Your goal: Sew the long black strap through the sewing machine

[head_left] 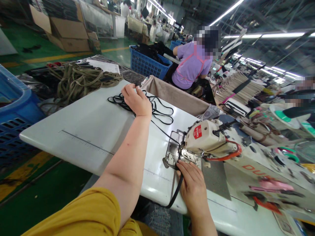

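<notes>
The person's left hand (137, 100), fingers bent, is raised over loops of narrow black cord (163, 113) on the white sewing table (86, 131), but whether it grips any cannot be told. The right hand (193, 178) lies with fingers close together against a black strip (176, 195) beside the needle plate of the sewing machine (204, 134); whether they pinch it is unclear, and the strip runs over the table's near edge.

Mustard-yellow top (130, 228) shows a loose, creased short left sleeve (98, 208); blue denim (173, 219) below looks faded, frayed in pale streaks.
</notes>
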The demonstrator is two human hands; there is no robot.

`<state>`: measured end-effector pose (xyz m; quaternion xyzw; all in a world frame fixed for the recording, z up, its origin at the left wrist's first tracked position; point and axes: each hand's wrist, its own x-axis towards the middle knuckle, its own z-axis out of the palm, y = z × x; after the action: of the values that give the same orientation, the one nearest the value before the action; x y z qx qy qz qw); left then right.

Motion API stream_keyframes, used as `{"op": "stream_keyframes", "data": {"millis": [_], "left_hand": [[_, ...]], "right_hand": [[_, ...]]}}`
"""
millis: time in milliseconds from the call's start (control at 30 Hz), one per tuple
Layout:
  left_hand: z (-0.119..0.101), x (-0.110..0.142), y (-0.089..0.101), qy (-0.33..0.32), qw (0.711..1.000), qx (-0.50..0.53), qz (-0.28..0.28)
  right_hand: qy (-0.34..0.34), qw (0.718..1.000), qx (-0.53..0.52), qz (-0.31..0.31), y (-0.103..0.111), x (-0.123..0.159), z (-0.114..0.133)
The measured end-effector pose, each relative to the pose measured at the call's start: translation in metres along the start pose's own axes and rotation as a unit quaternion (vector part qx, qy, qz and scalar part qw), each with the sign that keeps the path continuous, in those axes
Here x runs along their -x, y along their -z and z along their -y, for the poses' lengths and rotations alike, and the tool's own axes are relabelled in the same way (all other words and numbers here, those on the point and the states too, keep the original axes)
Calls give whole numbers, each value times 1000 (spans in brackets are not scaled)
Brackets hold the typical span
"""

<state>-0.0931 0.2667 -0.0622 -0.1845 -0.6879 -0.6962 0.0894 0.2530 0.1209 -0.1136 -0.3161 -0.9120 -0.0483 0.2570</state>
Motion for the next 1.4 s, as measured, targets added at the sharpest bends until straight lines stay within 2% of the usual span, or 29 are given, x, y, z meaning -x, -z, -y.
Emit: {"op": "stream_keyframes", "data": {"millis": [167,267,367,433,500,567,633,700,800,933,1000,1100,1233,1300,1400], "left_hand": [[-4,7,-3,-1,996,-2,89],[-2,17,-11,-9,982,-42,185],[-3,34,-20,-71,948,-97,295],[-5,47,-26,-142,899,-120,397],[-6,61,-32,-209,822,-131,513],[-5,75,-35,-248,748,-137,600],[-2,88,-38,-262,700,-150,647],[2,98,-38,-274,665,-167,674],[6,105,-39,-303,637,-188,683],[8,107,-41,-330,633,-205,670],[9,105,-43,-330,650,-206,653],[8,96,-43,-283,719,-200,602],[5,79,-38,-162,825,-170,514],[3,71,-36,-113,853,-151,486],[4,65,-35,-77,874,-123,464]], "right_hand": [[0,1000,-2,0,0,1,0],[5,1000,1,-4,-1,2,-1],[8,1000,2,-5,-2,3,-2],[7,1000,2,-3,-2,4,-3],[8,1000,3,-3,-3,4,-4],[11,1000,3,-2,-3,4,-5],[10,1000,3,0,-3,4,-4],[8,1000,2,0,-2,3,-3],[8,1000,0,-3,-1,2,-3],[14,1000,0,-5,-1,1,-4],[16,1000,2,-7,-2,1,-4],[19,1000,5,-14,-3,1,-4],[15,1000,9,-9,-2,1,-3],[12,1000,8,-7,-1,1,-3],[8,1000,5,-5,-1,2,-3]]}}
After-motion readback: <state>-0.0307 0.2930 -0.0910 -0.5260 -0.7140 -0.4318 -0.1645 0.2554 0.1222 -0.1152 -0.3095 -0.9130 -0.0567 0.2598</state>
